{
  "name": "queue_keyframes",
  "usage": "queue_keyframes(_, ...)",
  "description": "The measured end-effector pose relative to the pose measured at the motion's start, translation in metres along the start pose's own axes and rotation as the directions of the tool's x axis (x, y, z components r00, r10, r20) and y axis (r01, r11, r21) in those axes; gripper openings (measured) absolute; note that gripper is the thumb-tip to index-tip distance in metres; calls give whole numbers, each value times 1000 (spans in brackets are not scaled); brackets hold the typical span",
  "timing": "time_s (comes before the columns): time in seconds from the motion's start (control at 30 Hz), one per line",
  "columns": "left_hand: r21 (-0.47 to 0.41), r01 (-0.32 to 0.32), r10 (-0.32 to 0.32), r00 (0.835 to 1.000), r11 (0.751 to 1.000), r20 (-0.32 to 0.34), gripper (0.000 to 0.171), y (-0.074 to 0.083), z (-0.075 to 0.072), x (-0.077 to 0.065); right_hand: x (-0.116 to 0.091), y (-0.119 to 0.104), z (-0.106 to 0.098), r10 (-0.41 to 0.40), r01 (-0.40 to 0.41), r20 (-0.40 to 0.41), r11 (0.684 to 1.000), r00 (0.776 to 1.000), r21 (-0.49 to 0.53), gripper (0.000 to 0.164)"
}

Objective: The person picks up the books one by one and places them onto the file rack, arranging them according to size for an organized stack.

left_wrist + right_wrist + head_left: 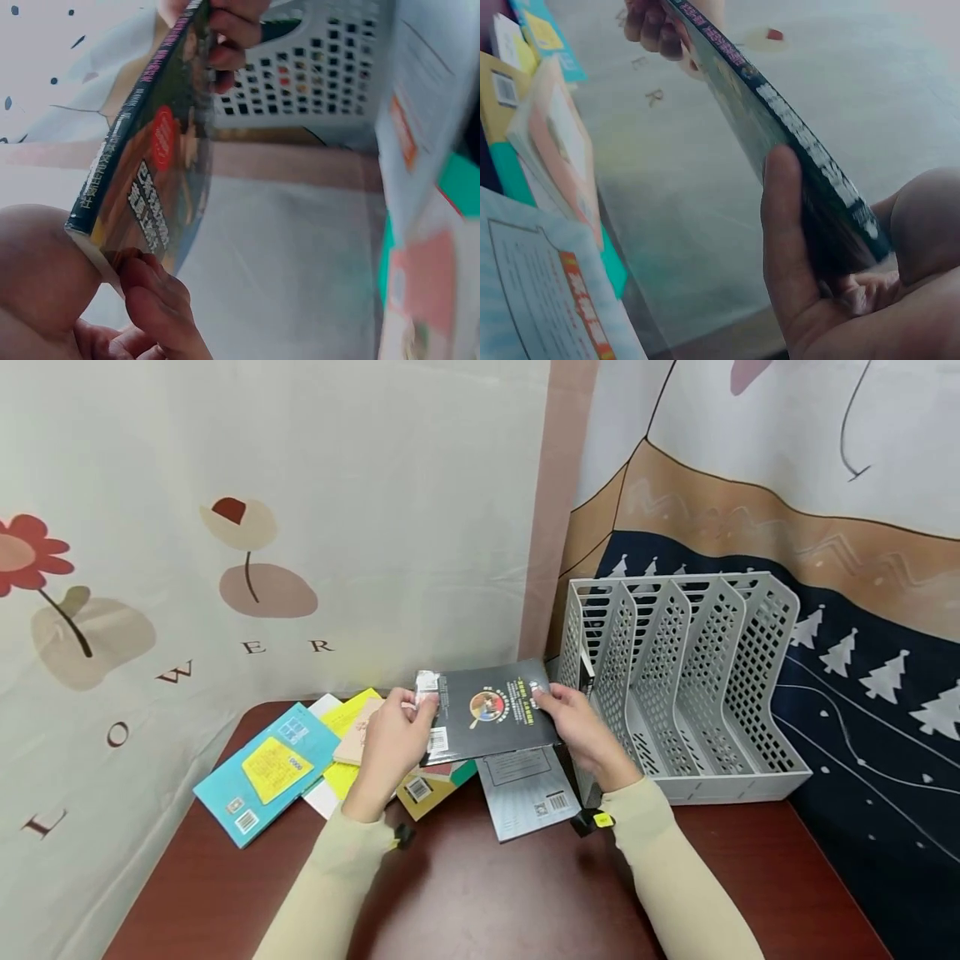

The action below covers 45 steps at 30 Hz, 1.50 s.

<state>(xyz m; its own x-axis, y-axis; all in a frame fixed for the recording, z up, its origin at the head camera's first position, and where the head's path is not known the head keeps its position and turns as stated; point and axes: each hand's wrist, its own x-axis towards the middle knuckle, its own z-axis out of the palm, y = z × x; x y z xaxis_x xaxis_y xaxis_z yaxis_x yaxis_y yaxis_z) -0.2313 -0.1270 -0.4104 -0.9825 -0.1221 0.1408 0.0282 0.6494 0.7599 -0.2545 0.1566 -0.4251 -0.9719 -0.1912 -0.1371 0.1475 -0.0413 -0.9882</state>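
Observation:
A dark book with a barcode and a round picture on its upper face is held above the table between both hands. My left hand pinches its left end, with the thumb on top. The right hand grips the opposite end, thumb on top as well. In the left wrist view, the underside of the book carries a red oval and white lettering. The right wrist view shows the spine of the book with printed characters. Part of the light blue-grey book below is covered by the held one.
A grey file rack with several slots stands at the right, a thin dark item in its leftmost slot. Left of the hands lie a blue book, a yellow book and others, overlapping on the brown table. Printed curtains hang behind.

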Motion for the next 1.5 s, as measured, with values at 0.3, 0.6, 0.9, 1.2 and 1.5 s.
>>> queue_keyframes(0.3, -30, 26, -25, 1000, 999, 12, 41, 13, 11, 9, -1, -2, 0, -21, 22, -85, 1000, 996, 11, 48)
queue_keyframes(0.6, -73, -44, 54, 989, 996, 139, 60, -2, -5, 21, -1, -5, -13, -37, 37, 34, 999, 999, -11, 48)
queue_keyframes(0.9, -106, -201, 227, 867, 974, 444, 38, -13, 1, 27, 1, -2, -18, -33, 69, 171, 975, 985, -209, 65)
queue_keyframes(1.2, -188, -253, 314, 783, 949, 537, 36, -17, 8, 28, 4, 4, -17, 9, 38, 182, 967, 983, -252, 74)
queue_keyframes(1.5, -261, -108, 239, 803, 959, 546, 34, -12, 0, 27, 4, 5, -17, 11, 16, 186, 990, 982, -142, 45)
